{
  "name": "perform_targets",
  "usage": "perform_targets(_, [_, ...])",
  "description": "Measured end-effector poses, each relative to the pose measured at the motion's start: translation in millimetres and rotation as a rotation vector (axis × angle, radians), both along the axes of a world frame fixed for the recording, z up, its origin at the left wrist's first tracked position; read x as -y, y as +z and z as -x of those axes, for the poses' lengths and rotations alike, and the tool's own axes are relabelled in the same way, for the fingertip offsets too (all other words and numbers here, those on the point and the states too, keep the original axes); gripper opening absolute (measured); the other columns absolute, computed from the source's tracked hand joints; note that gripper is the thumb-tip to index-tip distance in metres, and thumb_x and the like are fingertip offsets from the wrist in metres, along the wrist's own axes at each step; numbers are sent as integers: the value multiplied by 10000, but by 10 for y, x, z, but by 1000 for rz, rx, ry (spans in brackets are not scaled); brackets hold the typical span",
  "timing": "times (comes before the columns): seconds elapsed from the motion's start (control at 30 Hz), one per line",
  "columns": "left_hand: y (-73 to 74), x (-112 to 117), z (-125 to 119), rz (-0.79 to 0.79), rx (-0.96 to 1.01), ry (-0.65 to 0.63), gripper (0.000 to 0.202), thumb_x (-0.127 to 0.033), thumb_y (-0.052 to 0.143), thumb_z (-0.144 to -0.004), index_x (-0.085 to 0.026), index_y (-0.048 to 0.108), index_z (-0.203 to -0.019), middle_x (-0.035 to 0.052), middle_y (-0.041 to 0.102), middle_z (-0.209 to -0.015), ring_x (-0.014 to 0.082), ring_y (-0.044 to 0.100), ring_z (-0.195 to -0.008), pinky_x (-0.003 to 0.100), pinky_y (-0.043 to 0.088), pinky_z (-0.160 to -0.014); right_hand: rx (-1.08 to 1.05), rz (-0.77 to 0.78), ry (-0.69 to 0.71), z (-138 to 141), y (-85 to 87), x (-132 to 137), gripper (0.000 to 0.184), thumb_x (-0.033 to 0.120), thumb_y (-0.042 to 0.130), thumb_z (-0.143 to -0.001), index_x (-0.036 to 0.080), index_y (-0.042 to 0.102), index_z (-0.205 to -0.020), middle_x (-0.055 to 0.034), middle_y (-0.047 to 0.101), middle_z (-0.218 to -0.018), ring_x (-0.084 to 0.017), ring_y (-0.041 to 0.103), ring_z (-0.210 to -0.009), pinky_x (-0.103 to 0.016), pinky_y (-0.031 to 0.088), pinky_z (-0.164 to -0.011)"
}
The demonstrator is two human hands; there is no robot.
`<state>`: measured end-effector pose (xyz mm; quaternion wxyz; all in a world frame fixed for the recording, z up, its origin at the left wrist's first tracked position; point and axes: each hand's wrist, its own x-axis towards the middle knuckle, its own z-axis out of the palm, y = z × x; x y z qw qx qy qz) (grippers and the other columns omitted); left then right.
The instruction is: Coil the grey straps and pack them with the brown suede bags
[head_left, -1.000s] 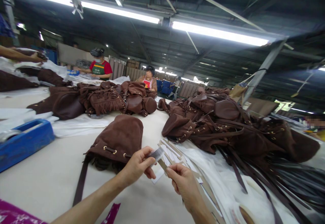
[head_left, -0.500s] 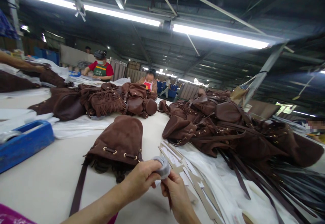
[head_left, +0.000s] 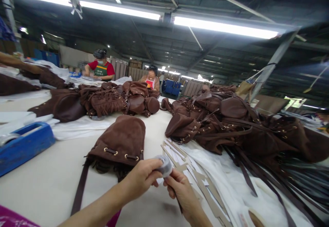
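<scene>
Two hands here, both mine, meeting over the pale desk (head_left: 46,189) at one grey roll (head_left: 165,168), by its look a roll of tape. Bearings below taken from that roll, twelve being straight ahead.

Left hand (head_left: 140,179): wrist toward eight o'clock, fingers grasping the roll, thumb below and forefinger above. Right hand (head_left: 181,187): wrist toward five, fingers closed in a pinch on the roll's rim; whether a loose end lies between them, I cannot tell.

Ten o'clock, near the left hand: brown drawstring bag (head_left: 120,136), lying on the desk, gold eyelets (head_left: 115,153) toward me, a dark strap (head_left: 80,189) trailing off its left corner. One to four o'clock, close by the right hand: card strips (head_left: 189,176), tan and white, overlapping, with white sheeting (head_left: 209,165) alongside.

Farther out: large heap of brown bags (head_left: 231,108) between one and two; a row of similar bags (head_left: 108,103), some fringed, between ten and eleven; blue tape dispenser (head_left: 28,150) at nine.

Far side, eleven o'clock: co-worker (head_left: 102,70), red sleeves, green apron. Near twelve: second co-worker (head_left: 151,83), red on the apron front.
</scene>
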<state>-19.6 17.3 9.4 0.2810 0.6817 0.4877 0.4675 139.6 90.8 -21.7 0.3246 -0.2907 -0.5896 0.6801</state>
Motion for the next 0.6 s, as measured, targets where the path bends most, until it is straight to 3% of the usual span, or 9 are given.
perform_targets(0.13, [72,78,-47,-195,-296,-14,125,-148,465,-895,-177,586,-880,47,579,-864,150,567,-774,197,441,-693,-58,41,59,-97,-49,-24,308,449,733,-727,161,658,-806,56,470,-556,-31,259,-412,-212,139,-414])
perform_targets(0.23, [90,102,-76,-196,-280,-33,120,-175,469,-906,-179,587,-889,53,587,-885,156,575,-792,200,443,-707,-79,1,123,-168,-124,-73,357,509,719,-723,166,653,-798,58,444,-543,-42,250,-417,-219,153,-414])
perform_targets(0.33, [51,73,-87,-49,-33,-36,100,-129,480,-856,-169,566,-826,29,587,-808,144,616,-706,194,474,-632,8,-171,93,-188,-151,-110,352,522,671,-765,172,648,-744,52,429,-546,-57,255,-438,-228,170,-427])
perform_targets(0.43, [2,15,-76,180,283,-54,76,-190,495,-853,-165,558,-885,3,586,-724,149,656,-591,199,497,-534,119,-402,-1,-179,-107,-100,293,461,603,-836,189,675,-757,32,459,-585,-92,343,-502,-234,265,-472])
perform_targets(0.6, [0,-55,-15,366,602,-59,288,-421,602,-837,-171,520,-954,30,644,-828,181,697,-616,229,544,-532,198,-676,-91,-133,-13,-25,290,372,497,-899,235,708,-1045,-9,588,-714,-171,524,-677,-273,413,-635])
